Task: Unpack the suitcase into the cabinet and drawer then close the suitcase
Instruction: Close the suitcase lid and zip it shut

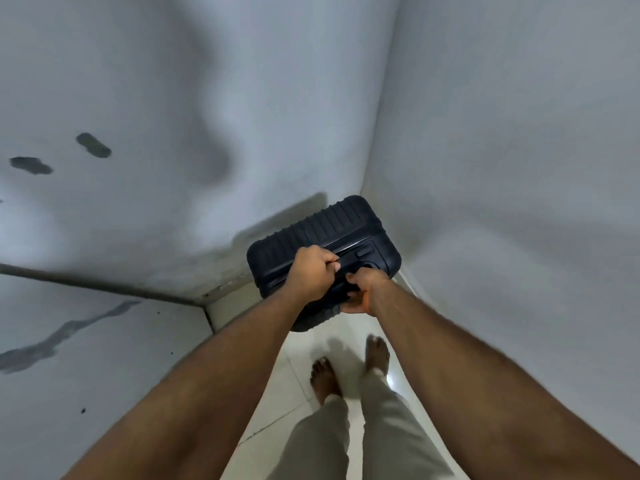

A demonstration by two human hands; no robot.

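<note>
the black suitcase [323,247] stands upright and zipped in the corner where two pale walls [502,150] meet, on the tiled floor [304,344]. the left hand [313,268] is curled tight around something at its top, likely the handle, and the right hand [360,292] grips the near edge. no cabinet or drawer is in view. this looks like either the start or the stowing end; which, i cannot tell. the next move calls for a firm two-handed lift or pull clear of the corner.
</note>
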